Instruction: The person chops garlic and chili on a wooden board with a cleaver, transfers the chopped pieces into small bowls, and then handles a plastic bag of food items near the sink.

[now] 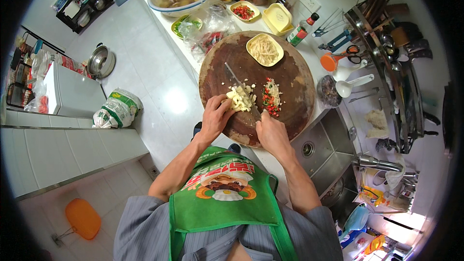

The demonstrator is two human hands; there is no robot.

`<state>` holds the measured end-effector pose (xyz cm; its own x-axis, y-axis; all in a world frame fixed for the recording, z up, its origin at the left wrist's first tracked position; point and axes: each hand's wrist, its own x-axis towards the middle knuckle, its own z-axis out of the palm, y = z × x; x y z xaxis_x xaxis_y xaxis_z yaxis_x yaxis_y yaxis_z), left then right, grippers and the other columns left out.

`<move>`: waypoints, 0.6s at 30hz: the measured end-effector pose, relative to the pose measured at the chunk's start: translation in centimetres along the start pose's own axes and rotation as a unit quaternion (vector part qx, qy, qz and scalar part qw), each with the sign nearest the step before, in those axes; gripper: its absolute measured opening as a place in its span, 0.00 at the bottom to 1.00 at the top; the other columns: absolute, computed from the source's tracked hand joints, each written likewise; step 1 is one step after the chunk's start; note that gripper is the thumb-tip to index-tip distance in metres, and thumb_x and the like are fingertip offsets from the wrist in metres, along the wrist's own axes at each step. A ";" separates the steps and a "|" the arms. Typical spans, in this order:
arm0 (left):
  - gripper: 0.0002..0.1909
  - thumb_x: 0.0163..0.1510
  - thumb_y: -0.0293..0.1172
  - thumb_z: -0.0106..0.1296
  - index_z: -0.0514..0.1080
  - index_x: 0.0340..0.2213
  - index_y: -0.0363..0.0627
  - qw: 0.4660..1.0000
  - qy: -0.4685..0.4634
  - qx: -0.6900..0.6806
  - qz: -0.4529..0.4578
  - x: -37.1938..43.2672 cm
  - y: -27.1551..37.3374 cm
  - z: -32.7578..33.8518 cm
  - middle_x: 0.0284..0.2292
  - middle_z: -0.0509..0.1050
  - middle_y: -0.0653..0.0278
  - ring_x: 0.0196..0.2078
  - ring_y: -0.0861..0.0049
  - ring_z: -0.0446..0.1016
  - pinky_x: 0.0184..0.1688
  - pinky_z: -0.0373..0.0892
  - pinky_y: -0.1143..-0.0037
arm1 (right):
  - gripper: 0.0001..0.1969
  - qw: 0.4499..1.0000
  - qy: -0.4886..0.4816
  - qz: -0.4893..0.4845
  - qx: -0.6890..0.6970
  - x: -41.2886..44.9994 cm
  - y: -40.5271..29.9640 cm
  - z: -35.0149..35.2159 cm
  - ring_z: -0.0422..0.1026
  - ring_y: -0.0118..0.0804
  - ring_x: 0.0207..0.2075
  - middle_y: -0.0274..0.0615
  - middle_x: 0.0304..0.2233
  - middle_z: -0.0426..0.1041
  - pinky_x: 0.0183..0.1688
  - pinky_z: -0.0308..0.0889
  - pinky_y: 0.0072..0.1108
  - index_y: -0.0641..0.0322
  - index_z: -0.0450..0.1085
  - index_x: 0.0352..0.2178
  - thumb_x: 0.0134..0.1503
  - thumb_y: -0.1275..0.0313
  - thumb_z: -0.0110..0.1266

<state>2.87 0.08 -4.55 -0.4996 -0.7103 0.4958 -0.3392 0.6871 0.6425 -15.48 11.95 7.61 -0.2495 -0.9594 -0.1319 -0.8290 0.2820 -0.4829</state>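
Observation:
A round wooden chopping board (297,76) lies before me on the counter. My right hand (273,130) grips the handle of a kitchen knife (234,74), whose blade slants away from me to the left. Its blade passes through a pile of pale cut garlic (240,100). With bent fingers, my left hand (217,114) holds the near left side of that pile. Right of the blade is a strip of chopped red chilli and pale minced bits (271,98). On the board's far part sits a yellow dish (279,56) of pale shreds, perhaps ginger.
Behind the board stand a large basin (152,3) of soaking food, a dish of chopped red chilli (243,11), stacked yellow dishes (278,18) and a sauce bottle (303,29). A glass bowl (329,92) touches or nearly touches the board's right side. A steel sink (322,145) lies at right.

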 end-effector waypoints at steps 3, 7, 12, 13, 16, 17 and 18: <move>0.18 0.51 0.27 0.64 0.76 0.44 0.41 1.000 -0.004 -0.015 0.014 0.5 -0.2 0.3 0.50 0.72 0.51 0.51 0.51 0.71 0.53 0.69 0.61 | 0.12 0.999 -0.031 0.002 -0.013 0.6 0.1 0.1 0.76 0.68 0.34 0.67 0.29 0.75 0.36 0.70 0.50 0.75 0.67 0.40 0.62 0.72 0.52; 0.16 0.52 0.27 0.65 0.77 0.44 0.42 0.999 -0.023 -0.033 0.008 1.2 -0.7 0.2 0.51 0.74 0.51 0.51 0.52 0.73 0.52 0.71 0.63 | 0.09 0.999 0.000 -0.042 -0.022 0.4 -1.1 -1.1 0.76 0.69 0.29 0.67 0.25 0.75 0.34 0.71 0.50 0.71 0.64 0.31 0.63 0.73 0.48; 0.15 0.51 0.28 0.65 0.78 0.42 0.42 0.999 -0.029 -0.030 0.017 1.6 -0.9 0.4 0.50 0.75 0.52 0.50 0.53 0.74 0.51 0.72 0.63 | 0.09 0.999 -0.023 -0.035 -0.029 0.9 -0.2 0.5 0.76 0.68 0.29 0.66 0.25 0.75 0.34 0.72 0.50 0.71 0.64 0.31 0.63 0.73 0.48; 0.16 0.51 0.28 0.65 0.77 0.43 0.42 0.999 -0.030 -0.031 0.017 1.5 -1.0 0.4 0.50 0.75 0.52 0.50 0.53 0.74 0.51 0.72 0.63 | 0.09 0.999 -0.016 -0.034 -0.022 0.9 -0.1 0.4 0.76 0.68 0.31 0.66 0.26 0.75 0.34 0.71 0.50 0.71 0.63 0.31 0.62 0.73 0.50; 0.18 0.51 0.28 0.66 0.76 0.44 0.41 0.999 -0.029 -0.038 0.007 1.6 -1.0 0.4 0.50 0.75 0.53 0.50 0.53 0.74 0.51 0.72 0.63 | 0.10 0.999 -0.012 -0.027 -0.016 0.4 -0.8 -0.5 0.75 0.68 0.32 0.66 0.27 0.75 0.34 0.70 0.49 0.72 0.63 0.32 0.62 0.72 0.52; 0.20 0.51 0.29 0.66 0.75 0.45 0.41 0.999 -0.028 -0.045 -0.003 1.7 -1.0 0.4 0.50 0.75 0.53 0.50 0.53 0.74 0.51 0.72 0.63 | 0.10 1.000 -0.014 -0.020 -0.016 0.4 -1.1 -0.8 0.76 0.67 0.32 0.66 0.27 0.75 0.34 0.70 0.49 0.71 0.63 0.31 0.62 0.73 0.52; 0.20 0.51 0.29 0.66 0.75 0.45 0.41 0.999 -0.029 -0.046 -0.003 1.7 -1.1 0.5 0.50 0.75 0.53 0.50 0.53 0.74 0.51 0.72 0.63 | 0.10 1.000 -0.014 -0.018 -0.016 0.5 -0.9 -0.4 0.76 0.67 0.32 0.66 0.27 0.75 0.34 0.70 0.49 0.71 0.63 0.31 0.62 0.73 0.52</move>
<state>2.00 -1.78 -4.66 -0.5448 -0.7017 0.4592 -0.2688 0.6648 0.6970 -15.08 11.21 8.27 -0.2050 -0.9687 -0.1399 -0.8530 0.2469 -0.4598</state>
